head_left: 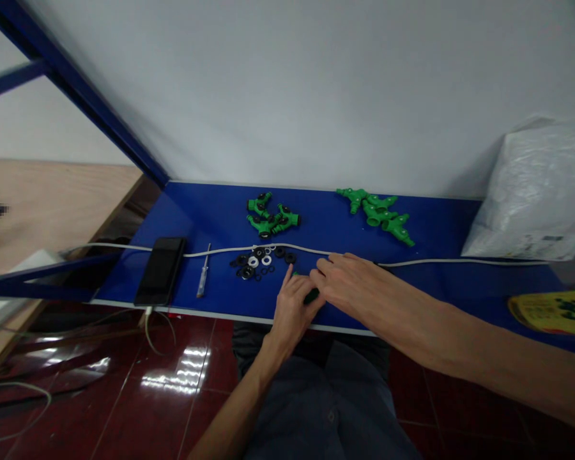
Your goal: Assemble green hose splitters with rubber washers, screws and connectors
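Note:
My left hand [293, 306] is closed round a green fitting [297, 274], mostly hidden by the fingers, at the front edge of the blue table [172, 322]. Over the same piece, my right hand [338, 276] has its fingers pressed together against it; what they grip is hidden. Black and white rings [253, 262] lie loose just left of my hands. Behind the rings sit several green fittings with black parts [273, 220]. Another group of green fittings [377, 211] lies at the back right.
A black phone [160, 271] and a screwdriver [203, 280] lie to the left. A white cable [441, 261] crosses the table. At right are a wrapped white package [531, 191] and a yellow packet [553, 312]. A blue frame [91, 102] rises at left.

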`<state>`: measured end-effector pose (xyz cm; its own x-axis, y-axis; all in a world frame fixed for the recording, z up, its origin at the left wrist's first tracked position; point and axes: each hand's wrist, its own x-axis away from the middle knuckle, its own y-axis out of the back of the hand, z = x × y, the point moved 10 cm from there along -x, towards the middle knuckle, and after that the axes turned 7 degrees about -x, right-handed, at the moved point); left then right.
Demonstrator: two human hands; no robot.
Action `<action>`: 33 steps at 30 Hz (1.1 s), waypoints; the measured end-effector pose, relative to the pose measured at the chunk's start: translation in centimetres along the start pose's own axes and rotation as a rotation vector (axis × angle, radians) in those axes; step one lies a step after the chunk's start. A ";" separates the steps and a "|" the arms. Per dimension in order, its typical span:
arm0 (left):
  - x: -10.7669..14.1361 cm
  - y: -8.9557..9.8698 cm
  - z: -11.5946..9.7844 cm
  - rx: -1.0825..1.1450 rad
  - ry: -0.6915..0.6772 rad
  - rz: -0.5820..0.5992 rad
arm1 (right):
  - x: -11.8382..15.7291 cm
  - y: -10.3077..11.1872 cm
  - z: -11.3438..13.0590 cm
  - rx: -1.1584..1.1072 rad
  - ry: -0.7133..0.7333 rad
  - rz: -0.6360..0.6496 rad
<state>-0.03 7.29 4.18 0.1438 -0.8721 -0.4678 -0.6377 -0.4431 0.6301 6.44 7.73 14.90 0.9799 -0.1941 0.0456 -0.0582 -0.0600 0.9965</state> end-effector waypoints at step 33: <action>-0.2 0.0 -0.6 -0.030 -0.026 0.010 | 0.0 -0.9 0.3 0.052 0.049 0.009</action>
<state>0.35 7.34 4.66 0.1177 -0.8708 -0.4774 -0.6156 -0.4412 0.6529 6.41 7.52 13.96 0.9874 -0.1469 0.0589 -0.0755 -0.1100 0.9911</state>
